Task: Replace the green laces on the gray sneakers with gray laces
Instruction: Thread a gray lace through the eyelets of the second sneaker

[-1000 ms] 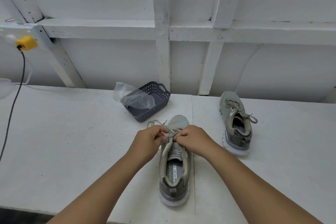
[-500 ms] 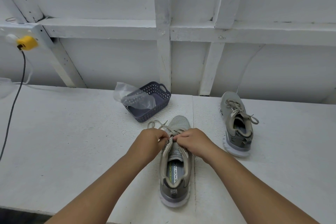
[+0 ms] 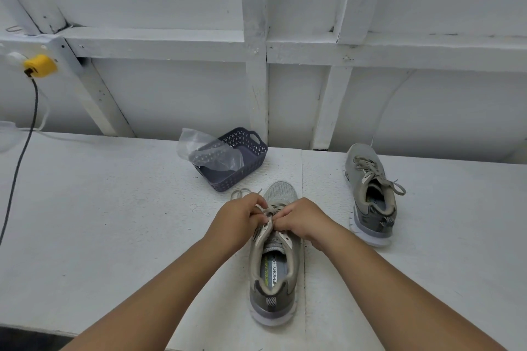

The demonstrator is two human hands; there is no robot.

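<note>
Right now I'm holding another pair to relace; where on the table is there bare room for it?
Bare table lies left of the basket and hands, up to the black cable. More lies right of the far sneaker. It is crowded around the near sneaker.

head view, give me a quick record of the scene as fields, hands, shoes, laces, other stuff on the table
left hand: fingers curled, pinching the lace at the near sneaker's eyelets
right hand: fingers curled on the same lace, opposite the left hand
near sneaker: gray, upright, toe pointing away, upper eyelets unlaced
lace: gray, loose end looped on the table left of the toe
far sneaker: gray, to the right, laced, untouched
basket: dark, behind the near sneaker, clear plastic bag draped over its edge
table: white
</note>
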